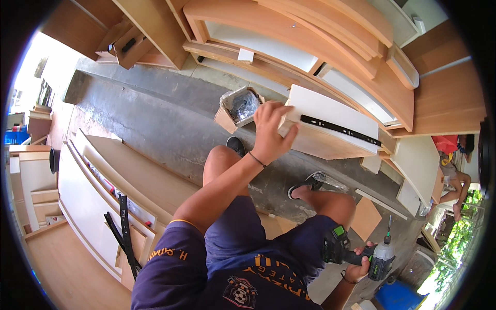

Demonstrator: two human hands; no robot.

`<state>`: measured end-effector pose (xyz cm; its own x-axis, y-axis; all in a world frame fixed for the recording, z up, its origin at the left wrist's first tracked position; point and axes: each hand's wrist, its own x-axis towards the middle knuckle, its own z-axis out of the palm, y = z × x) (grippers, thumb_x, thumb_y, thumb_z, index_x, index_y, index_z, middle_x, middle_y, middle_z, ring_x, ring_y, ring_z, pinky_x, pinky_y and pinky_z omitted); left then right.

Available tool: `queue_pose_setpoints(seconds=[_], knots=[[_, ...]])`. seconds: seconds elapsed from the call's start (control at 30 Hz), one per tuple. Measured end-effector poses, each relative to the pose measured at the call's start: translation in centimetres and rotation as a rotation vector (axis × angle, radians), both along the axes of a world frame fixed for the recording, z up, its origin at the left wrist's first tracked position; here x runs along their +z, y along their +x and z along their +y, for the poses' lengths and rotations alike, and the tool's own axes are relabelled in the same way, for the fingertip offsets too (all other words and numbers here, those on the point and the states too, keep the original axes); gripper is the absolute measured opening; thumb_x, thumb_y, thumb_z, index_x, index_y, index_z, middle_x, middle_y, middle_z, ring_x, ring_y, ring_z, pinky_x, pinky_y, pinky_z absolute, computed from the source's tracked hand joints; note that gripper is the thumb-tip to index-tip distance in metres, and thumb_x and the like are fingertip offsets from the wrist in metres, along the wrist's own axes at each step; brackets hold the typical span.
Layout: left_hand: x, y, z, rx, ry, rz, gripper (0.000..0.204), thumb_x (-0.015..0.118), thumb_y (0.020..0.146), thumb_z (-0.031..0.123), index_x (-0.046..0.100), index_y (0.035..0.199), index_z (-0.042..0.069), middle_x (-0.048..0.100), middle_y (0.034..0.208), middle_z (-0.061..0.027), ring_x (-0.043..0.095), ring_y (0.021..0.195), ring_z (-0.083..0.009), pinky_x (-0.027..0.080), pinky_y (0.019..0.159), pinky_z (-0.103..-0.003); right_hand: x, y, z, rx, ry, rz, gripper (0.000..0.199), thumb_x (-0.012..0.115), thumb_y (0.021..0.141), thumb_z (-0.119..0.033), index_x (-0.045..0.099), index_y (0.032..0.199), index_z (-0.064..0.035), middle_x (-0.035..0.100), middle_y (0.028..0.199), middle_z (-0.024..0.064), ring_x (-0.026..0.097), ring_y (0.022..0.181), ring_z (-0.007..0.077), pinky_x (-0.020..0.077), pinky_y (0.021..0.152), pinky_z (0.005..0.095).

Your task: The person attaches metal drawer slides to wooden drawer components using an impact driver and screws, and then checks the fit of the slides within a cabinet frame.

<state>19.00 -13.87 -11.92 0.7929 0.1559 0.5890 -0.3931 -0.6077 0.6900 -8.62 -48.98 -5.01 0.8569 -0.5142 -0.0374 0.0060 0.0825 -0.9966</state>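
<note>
In front of me a white-faced drawer box (336,108) with pale wooden sides stands at a slant. A black drawer slide (341,129) lies along its upper edge. My left hand (271,132) is at the box's left end, thumb and fingers apart, with nothing visible held between them. Whether the fingers touch the box is unclear. At the lower right my right hand (360,261) grips a cordless drill (381,258) by its handle. A long bit points up and away from the drill, clear of the box.
An opened cardboard box (226,120) lined with plastic sits left of the drawer box. Large wooden cabinets (330,46) line the far side. Curved panels (82,191) and black slides (124,232) lie at the left. Another person's legs (457,188) show at far right.
</note>
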Motion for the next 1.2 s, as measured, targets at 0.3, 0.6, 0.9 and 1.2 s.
queue_pose_setpoints(seconds=[0.3, 0.6, 0.9, 1.2], knots=[[-3.2, 5.9, 2.6, -0.315, -1.167, 0.536, 0.074, 0.060, 0.081, 0.000, 0.023, 0.144, 0.001, 0.057, 0.108, -0.0114, 0.051, 0.108, -0.0188, 0.039, 0.096, -0.027, 0.9, 2.0, 0.3, 0.009, -0.002, 0.017, 0.064, 0.056, 0.072, -0.016, 0.036, 0.130, 0.0012, 0.053, 0.113, 0.0134, 0.053, 0.074, 0.0156, 0.0441, 0.074, 0.0328], [-2.9, 4.3, 2.2, -0.176, -0.915, 0.425, 0.060, 0.063, 0.082, 0.010, 0.039, 0.137, 0.005, 0.043, 0.136, -0.0156, 0.036, 0.130, -0.0296, 0.035, 0.104, -0.038, 0.4, 1.5, 0.2, 0.098, -0.052, 0.021, 0.060, 0.054, 0.076, -0.015, 0.036, 0.131, -0.0004, 0.052, 0.119, 0.0117, 0.051, 0.076, 0.0146, 0.0432, 0.073, 0.0323], [2.9, 1.6, -0.2, -0.364, 0.148, 0.177, 0.034, 0.071, 0.075, 0.022, 0.066, 0.109, 0.015, 0.040, 0.141, -0.0107, 0.023, 0.138, -0.0360, 0.017, 0.110, -0.058, 0.4, 1.6, 0.1, 0.069, -0.027, 0.012, 0.062, 0.056, 0.074, -0.017, 0.037, 0.131, -0.0007, 0.053, 0.118, 0.0118, 0.050, 0.074, 0.0151, 0.0432, 0.073, 0.0330], [1.4, 2.9, 1.0, -0.401, 0.245, 0.291, 0.034, 0.072, 0.075, 0.020, 0.065, 0.107, 0.014, 0.041, 0.140, -0.0097, 0.026, 0.137, -0.0355, 0.021, 0.109, -0.056, -0.3, 1.2, -0.4, 0.056, 0.032, -0.012, 0.062, 0.054, 0.076, -0.018, 0.037, 0.132, -0.0011, 0.052, 0.119, 0.0116, 0.049, 0.074, 0.0146, 0.0419, 0.073, 0.0324]])
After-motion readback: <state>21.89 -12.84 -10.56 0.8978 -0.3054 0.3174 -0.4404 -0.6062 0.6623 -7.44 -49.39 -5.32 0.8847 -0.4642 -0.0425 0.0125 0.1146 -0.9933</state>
